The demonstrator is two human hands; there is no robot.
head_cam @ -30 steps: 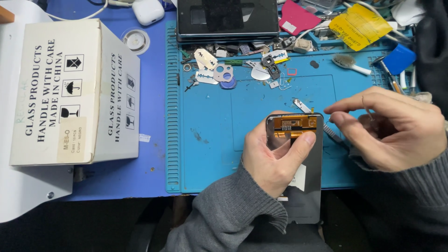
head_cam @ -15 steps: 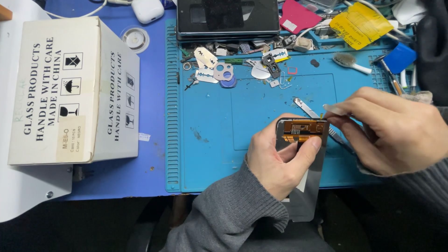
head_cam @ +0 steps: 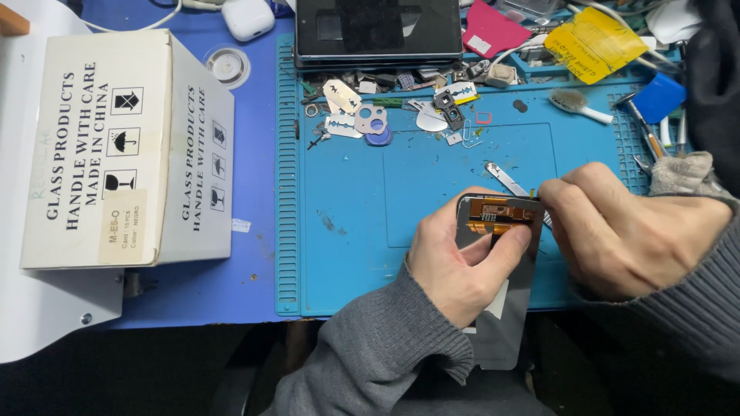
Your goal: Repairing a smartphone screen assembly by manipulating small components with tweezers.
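Observation:
My left hand (head_cam: 460, 258) grips a dark phone screen panel (head_cam: 505, 316) from the left, thumb lying across its back just below an orange flex cable (head_cam: 497, 215) at the panel's top edge. My right hand (head_cam: 624, 231) is closed around thin metal tweezers (head_cam: 505, 179), whose free end sticks out up and left over the blue mat. The right fingertips touch the panel's upper right corner beside the flex cable. The tweezer tips are hidden behind the fingers.
A blue work mat (head_cam: 347, 192) carries small metal parts, picks and screws (head_cam: 362, 119) along its far edge. A white cardboard box (head_cam: 116, 150) stands at left. A dark device (head_cam: 378, 31), a yellow packet (head_cam: 597, 42) and a small brush (head_cam: 574, 104) lie at the back.
Both hands and the panel have shifted slightly; my right hand has closed in on the panel's top right corner, and the tweezers now rest against the flex cable area.

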